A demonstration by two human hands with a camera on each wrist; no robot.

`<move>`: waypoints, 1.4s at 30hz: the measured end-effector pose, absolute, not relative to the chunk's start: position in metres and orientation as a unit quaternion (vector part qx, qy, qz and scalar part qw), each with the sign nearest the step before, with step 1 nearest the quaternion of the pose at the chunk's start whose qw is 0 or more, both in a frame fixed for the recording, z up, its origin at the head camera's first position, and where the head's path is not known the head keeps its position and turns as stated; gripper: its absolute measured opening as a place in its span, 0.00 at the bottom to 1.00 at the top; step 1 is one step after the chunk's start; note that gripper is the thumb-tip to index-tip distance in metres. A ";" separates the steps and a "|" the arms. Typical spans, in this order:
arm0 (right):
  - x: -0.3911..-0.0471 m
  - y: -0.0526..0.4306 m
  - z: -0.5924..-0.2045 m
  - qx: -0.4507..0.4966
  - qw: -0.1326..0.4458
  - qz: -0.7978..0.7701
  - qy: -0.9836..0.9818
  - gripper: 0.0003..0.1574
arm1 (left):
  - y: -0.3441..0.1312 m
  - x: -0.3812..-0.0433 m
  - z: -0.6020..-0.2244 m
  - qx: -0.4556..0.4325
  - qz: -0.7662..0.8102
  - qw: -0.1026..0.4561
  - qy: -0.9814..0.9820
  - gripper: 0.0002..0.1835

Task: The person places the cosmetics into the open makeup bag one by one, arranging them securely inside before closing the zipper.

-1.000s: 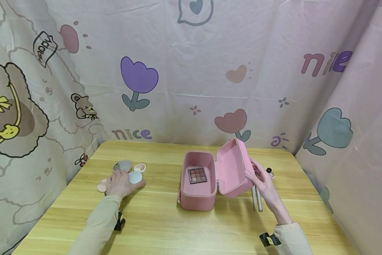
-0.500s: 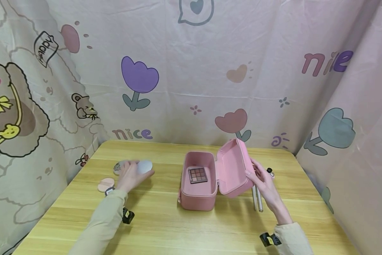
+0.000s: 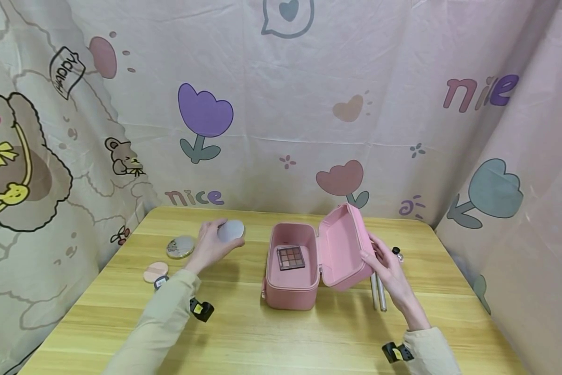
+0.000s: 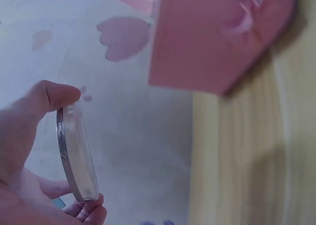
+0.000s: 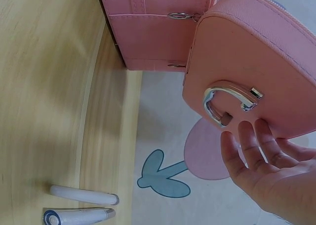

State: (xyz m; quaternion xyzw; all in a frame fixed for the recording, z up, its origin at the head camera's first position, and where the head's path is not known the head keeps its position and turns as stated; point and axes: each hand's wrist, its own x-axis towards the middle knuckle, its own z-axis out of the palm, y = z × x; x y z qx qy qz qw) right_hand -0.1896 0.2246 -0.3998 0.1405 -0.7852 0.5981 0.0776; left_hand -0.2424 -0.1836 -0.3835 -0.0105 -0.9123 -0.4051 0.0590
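In the head view my left hand (image 3: 212, 247) holds a round, pale powder compact (image 3: 231, 230) above the table, left of the pink makeup case (image 3: 291, 297). The left wrist view shows the compact (image 4: 76, 153) edge-on, pinched between thumb and fingertips. The case stands with its lid (image 3: 344, 250) swung out to the right. My right hand (image 3: 387, 265) holds the lid's outer edge, thumb on the rim. In the right wrist view its fingers (image 5: 252, 146) touch the lid's outside beside a metal handle (image 5: 232, 99). An eyeshadow palette (image 3: 290, 258) lies inside the case.
A round compact (image 3: 180, 247), a pink puff (image 3: 155, 272) and a small dark round item (image 3: 161, 282) lie at the left. Slim silvery tubes (image 3: 382, 294) and a small black-topped item (image 3: 397, 252) lie right of the lid. A printed curtain (image 3: 281, 114) hangs behind the table.
My left hand has lifted the powder compact and moved it right toward the case. The other compact and the puff have come into full view. My right hand and the lid stay put.
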 end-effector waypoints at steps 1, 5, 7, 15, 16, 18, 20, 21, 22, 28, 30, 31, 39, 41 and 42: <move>-0.190 0.225 -0.400 0.140 0.077 0.597 -0.786 0.36 | -0.181 -0.242 -0.381 -0.019 -0.408 0.059 -0.911 0.44; -0.190 0.225 -0.400 0.136 0.077 0.597 -0.787 0.36 | -0.167 -0.245 -0.373 -0.043 -0.422 0.055 -0.904 0.43; -0.189 0.224 -0.399 0.135 0.078 0.599 -0.786 0.36 | -0.159 -0.247 -0.369 -0.054 -0.427 0.050 -0.901 0.43; -0.188 0.222 -0.398 0.134 0.080 0.603 -0.782 0.36 | -0.125 -0.259 -0.359 -0.102 -0.388 0.021 -0.916 0.44; -0.188 0.222 -0.398 0.133 0.079 0.604 -0.782 0.36 | -0.121 -0.261 -0.358 -0.111 -0.381 0.018 -0.918 0.44; -0.187 0.222 -0.398 0.131 0.077 0.604 -0.783 0.36 | -0.113 -0.265 -0.358 -0.130 -0.364 0.015 -0.922 0.44; -0.187 0.222 -0.398 0.130 0.076 0.603 -0.783 0.36 | -0.106 -0.268 -0.358 -0.149 -0.346 0.014 -0.926 0.43; -0.187 0.222 -0.398 0.130 0.076 0.603 -0.783 0.36 | -0.103 -0.270 -0.358 -0.156 -0.339 0.012 -0.928 0.43; -0.187 0.222 -0.398 0.130 0.076 0.603 -0.783 0.36 | -0.100 -0.272 -0.358 -0.163 -0.334 0.010 -0.928 0.43; -0.187 0.223 -0.397 0.134 0.077 0.602 -0.784 0.36 | -0.081 -0.282 -0.360 -0.200 -0.291 0.001 -0.936 0.39; -0.187 0.223 -0.397 0.135 0.077 0.603 -0.783 0.36 | -0.075 -0.285 -0.361 -0.211 -0.278 -0.005 -0.937 0.35; -0.187 0.223 -0.397 0.135 0.077 0.603 -0.783 0.36 | -0.073 -0.286 -0.362 -0.214 -0.273 -0.008 -0.938 0.34; -0.188 0.223 -0.398 0.137 0.076 0.605 -0.781 0.36 | -0.058 -0.292 -0.367 -0.215 -0.233 -0.025 -0.948 0.30; -0.188 0.223 -0.398 0.136 0.076 0.605 -0.781 0.36 | -0.056 -0.295 -0.370 -0.214 -0.213 -0.021 -0.953 0.30; -0.188 0.223 -0.398 0.136 0.076 0.605 -0.780 0.36 | -0.055 -0.296 -0.372 -0.213 -0.204 -0.019 -0.955 0.30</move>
